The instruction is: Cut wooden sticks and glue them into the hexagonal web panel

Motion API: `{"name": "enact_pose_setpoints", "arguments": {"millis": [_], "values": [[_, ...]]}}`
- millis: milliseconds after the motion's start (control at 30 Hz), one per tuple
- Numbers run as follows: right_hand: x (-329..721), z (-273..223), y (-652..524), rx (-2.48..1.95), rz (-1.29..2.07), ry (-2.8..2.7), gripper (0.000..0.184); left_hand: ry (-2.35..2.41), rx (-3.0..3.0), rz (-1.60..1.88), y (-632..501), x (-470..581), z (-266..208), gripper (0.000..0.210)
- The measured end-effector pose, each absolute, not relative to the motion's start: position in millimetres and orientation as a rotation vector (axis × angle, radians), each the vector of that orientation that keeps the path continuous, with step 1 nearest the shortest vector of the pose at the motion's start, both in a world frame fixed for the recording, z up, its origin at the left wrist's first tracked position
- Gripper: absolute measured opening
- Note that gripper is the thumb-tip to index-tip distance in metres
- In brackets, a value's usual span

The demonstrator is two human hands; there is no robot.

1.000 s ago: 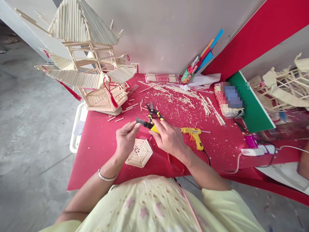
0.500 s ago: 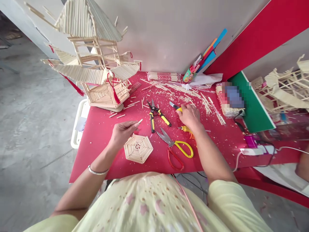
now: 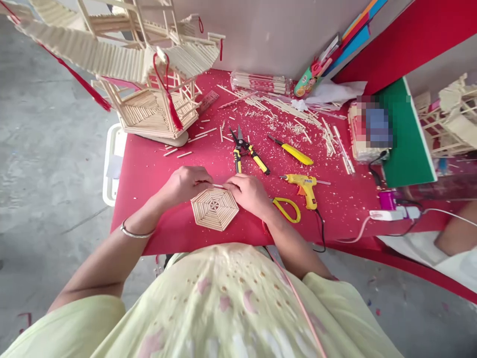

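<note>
Both hands have shifted: the right hand (image 3: 249, 191) has set down the yellow-handled utility knife (image 3: 296, 153), which lies beyond its fingers to the right, and now meets the left hand (image 3: 184, 184). Beneath both spreads the red, flat-topped counter (image 3: 175, 228). Beyond the left fingers stands a pale, tiered wooden-stick pagoda with red tassels (image 3: 112, 57); straight ahead of the right fingers lie black-and-yellow metal shears (image 3: 243, 144). Just on the near side of the fingertips rests a pale hexagonal panel of concentric wooden sticks (image 3: 214, 209), flat on the counter. Right of the right fingers sits a yellow plastic glue gun (image 3: 305, 188). Smallest, a short pale wooden stick (image 3: 218, 185) seems pinched near its ends between the two sets of fingers, along the panel's far edge; its exact contact is too small to tell. Good handling means keeping it parallel to that edge, pressing evenly and leaving the panel undisturbed.
</note>
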State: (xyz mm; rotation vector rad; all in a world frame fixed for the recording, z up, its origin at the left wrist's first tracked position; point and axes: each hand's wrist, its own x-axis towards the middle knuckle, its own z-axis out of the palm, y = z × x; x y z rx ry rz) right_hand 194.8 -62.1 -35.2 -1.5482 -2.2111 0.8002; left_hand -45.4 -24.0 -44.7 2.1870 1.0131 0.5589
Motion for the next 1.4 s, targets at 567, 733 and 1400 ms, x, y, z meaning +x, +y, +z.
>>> {"name": "enact_pose_setpoints", "arguments": {"millis": [567, 733, 1400], "values": [[195.2, -55.2, -98.7, -1.699, 0.695, -2.095, 0.036, 1.001, 2.186, 0.650, -21.5, -57.9, -64.8, 0.023], [194.2, -55.0, -97.1, -1.710, 0.716, -2.088, 0.038, 0.979, 2.215, 0.637, -22.6, -55.2, -60.9, 0.026], [195.6, -57.6, -97.7, -1.692, 0.728, -2.098, 0.036, 0.980, 2.195, 0.608, -24.9, -52.3, -59.4, 0.025]]}}
